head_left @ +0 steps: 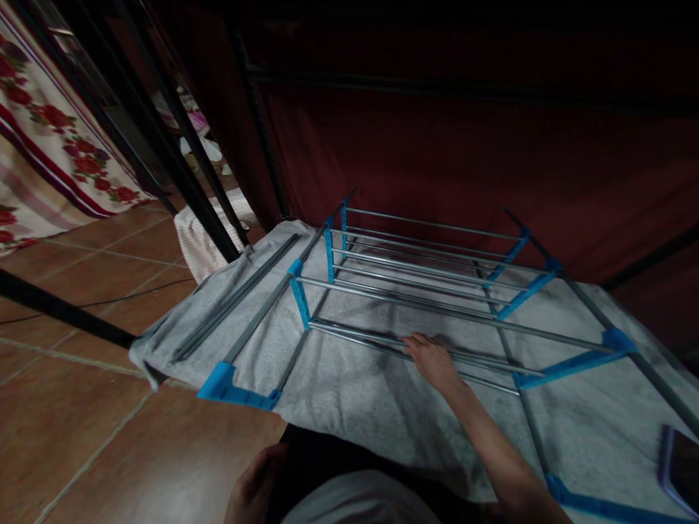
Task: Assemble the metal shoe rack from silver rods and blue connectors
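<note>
A rack of grey metal tubes (415, 280) and blue plastic connectors (300, 295) lies on its side on a grey towel (360, 393) spread over the floor. My right hand (432, 358) reaches forward and rests its fingers on the nearest pair of metal tubes (360, 333); whether it grips them I cannot tell. My left hand (255, 486) sits low near my body at the bottom edge, fingers curled, holding nothing I can see. Two loose grey tubes (234, 300) lie on the towel to the left of the rack.
The floor is brown tile (70, 407). Black metal bars (164, 138) slant up at the left, beside a floral cloth (60, 145). A dark red fabric wall (464, 145) stands behind the rack. A phone-like object (680, 466) lies at the right edge.
</note>
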A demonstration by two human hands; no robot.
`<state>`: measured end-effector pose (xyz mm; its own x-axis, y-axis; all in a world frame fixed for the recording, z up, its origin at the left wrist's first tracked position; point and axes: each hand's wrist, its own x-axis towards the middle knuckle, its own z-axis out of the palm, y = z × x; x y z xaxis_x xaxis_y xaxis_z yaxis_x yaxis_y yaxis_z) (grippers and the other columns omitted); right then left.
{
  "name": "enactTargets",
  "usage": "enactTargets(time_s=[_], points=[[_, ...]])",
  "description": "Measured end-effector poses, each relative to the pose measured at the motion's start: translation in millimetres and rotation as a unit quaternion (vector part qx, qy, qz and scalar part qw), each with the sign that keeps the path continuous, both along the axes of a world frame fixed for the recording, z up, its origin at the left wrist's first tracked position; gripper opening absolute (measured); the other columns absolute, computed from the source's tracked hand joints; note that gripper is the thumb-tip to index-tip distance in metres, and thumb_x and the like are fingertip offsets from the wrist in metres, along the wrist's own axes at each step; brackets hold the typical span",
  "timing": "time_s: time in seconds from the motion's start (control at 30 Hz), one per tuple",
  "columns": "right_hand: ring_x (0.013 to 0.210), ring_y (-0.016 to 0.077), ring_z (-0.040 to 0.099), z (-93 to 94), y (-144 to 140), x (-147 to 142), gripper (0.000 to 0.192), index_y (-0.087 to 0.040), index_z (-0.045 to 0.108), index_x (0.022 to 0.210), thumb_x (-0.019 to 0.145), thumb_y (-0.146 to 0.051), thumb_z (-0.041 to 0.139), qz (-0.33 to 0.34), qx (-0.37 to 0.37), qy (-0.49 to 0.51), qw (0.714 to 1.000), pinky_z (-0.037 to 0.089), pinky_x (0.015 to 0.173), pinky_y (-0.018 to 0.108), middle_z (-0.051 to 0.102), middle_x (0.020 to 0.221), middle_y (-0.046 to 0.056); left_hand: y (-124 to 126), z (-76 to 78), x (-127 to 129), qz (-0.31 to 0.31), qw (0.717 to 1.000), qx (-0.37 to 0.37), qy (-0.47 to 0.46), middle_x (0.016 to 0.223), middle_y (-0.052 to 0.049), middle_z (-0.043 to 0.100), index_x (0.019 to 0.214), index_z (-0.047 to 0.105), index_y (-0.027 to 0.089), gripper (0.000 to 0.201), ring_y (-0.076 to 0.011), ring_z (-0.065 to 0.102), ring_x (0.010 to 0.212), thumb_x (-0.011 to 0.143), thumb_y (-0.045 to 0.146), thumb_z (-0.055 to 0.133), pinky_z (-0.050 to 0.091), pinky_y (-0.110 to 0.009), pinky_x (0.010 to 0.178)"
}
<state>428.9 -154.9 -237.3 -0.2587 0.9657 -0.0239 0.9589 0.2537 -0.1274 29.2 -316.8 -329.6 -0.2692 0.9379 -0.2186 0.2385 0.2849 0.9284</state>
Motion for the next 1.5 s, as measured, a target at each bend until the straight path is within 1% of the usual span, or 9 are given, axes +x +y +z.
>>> enactTargets(time_s=[0.13,0.2,0.37,0.5,0.67,0.83,1.0,1.2,1.5], points=[[0.113,0.0225,0.067,0.4,0,1,0.033,-0.022,0.068,0.130,0.107,-0.021,0.044,0.003,-0.009,-0.013,1.000,0.052,0.098,0.033,0.070,0.126,0.010,34,12.4,32,-0.054,0.998,0.031,-0.003,0.095,-0.009,0.080,0.090,0.080,0.024,0.051,-0.0295,0.076,0.087,0.075,0.072,0.069,0.064,-0.040,0.080],[0.113,0.0225,0.067,-0.3,0,0,0.034,-0.020,0.067,0.132,0.107,-0.020,0.044,0.001,-0.006,-0.014,1.000,0.051,0.099,0.033,0.070,0.127,0.011,59,17.6,51,-0.023,0.996,0.087,-0.006,0.097,-0.011,0.079,0.093,0.078,0.023,0.048,-0.0285,0.075,0.086,0.077,0.067,0.069,0.064,-0.041,0.078],[0.115,0.0223,0.066,-1.0,-3,0,0.034,-0.020,0.066,0.133,0.106,-0.019,0.044,0.006,0.007,-0.015,1.000,0.051,0.101,0.033,0.069,0.127,0.012,130,19.8,90,0.077,0.972,0.220,-0.023,0.134,-0.013,0.066,0.126,0.064,0.024,0.045,-0.0274,0.064,0.122,0.084,0.039,0.066,0.057,-0.044,0.100],[0.110,0.0221,0.068,-2.4,-4,-1,0.035,-0.020,0.065,0.134,0.107,-0.020,0.044,0.009,0.015,-0.024,1.000,0.052,0.100,0.034,0.069,0.126,0.012,186,15.8,97,0.187,0.949,0.252,-0.020,0.144,-0.014,0.057,0.134,0.056,0.024,0.056,-0.0273,0.055,0.136,0.078,0.021,0.064,0.046,-0.048,0.116],[0.108,0.0222,0.068,-0.2,-1,-9,0.034,-0.023,0.063,0.136,0.108,-0.023,0.044,0.011,0.018,-0.030,0.999,0.053,0.098,0.035,0.069,0.125,0.010,234,16.1,91,0.188,0.953,0.236,-0.019,0.140,-0.015,0.061,0.131,0.057,0.018,0.056,-0.0273,0.057,0.131,0.075,0.017,0.063,0.042,-0.047,0.118],[0.108,0.0211,0.067,3.1,1,-15,0.027,-0.023,0.066,0.125,0.108,-0.023,0.046,0.015,0.013,-0.007,1.000,0.052,0.097,0.033,0.070,0.120,0.008,252,20.5,88,0.145,0.963,0.226,-0.013,0.111,-0.008,0.071,0.115,0.063,0.018,0.041,-0.0235,0.064,0.106,0.075,0.023,0.063,0.049,-0.043,0.110],[0.106,0.0212,0.066,3.1,5,-14,0.025,-0.022,0.066,0.121,0.108,-0.020,0.045,0.020,0.022,0.004,1.000,0.053,0.094,0.034,0.070,0.117,0.007,266,24.6,84,0.150,0.969,0.196,0.022,0.083,0.001,0.061,0.095,0.061,0.020,0.024,-0.0212,0.060,0.087,0.072,0.028,0.065,0.050,-0.041,0.100],[0.106,0.0217,0.065,12.4,6,-9,0.036,-0.023,0.062,0.126,0.101,-0.007,0.041,0.034,0.022,0.003,0.999,0.053,0.092,0.035,0.067,0.123,0.008,276,35.4,87,0.172,0.970,0.169,-0.022,0.074,0.004,0.054,0.089,0.056,0.021,0.023,-0.0165,0.052,0.070,0.069,0.027,0.067,0.048,-0.033,0.075],[0.108,0.0223,0.064,20.9,4,-7,0.040,-0.022,0.060,0.132,0.102,-0.008,0.038,0.040,0.010,0.006,0.999,0.052,0.091,0.035,0.066,0.125,0.009,277,42.6,87,0.171,0.976,0.116,-0.075,0.073,0.005,0.056,0.094,0.066,0.018,0.020,-0.0129,0.052,0.069,0.074,0.022,0.069,0.045,-0.028,0.072]])
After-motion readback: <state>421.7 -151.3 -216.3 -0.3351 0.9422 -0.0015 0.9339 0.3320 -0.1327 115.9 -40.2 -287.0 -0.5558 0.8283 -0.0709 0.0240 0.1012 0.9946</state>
